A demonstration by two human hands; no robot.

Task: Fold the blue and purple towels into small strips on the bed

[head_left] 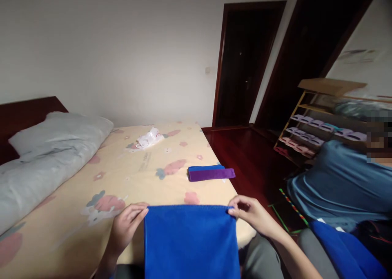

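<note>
A blue cloth (191,242) hangs spread out in front of me over the near edge of the bed. My left hand (127,226) pinches its top left corner. My right hand (252,213) pinches its top right corner, so the upper hem is stretched straight between them. Farther up the bed, near its right edge, lie two folded cloths in a small stack: a purple one (212,174) on top of a blue one (205,167).
The bed (147,177) has a cream sheet with a printed pattern, a grey pillow (45,148) at left and a crumpled white bag (149,138) at the far end. A person in a blue top (343,185) sits at right beside a shoe rack (321,128). More blue cloth (343,250) lies on my lap.
</note>
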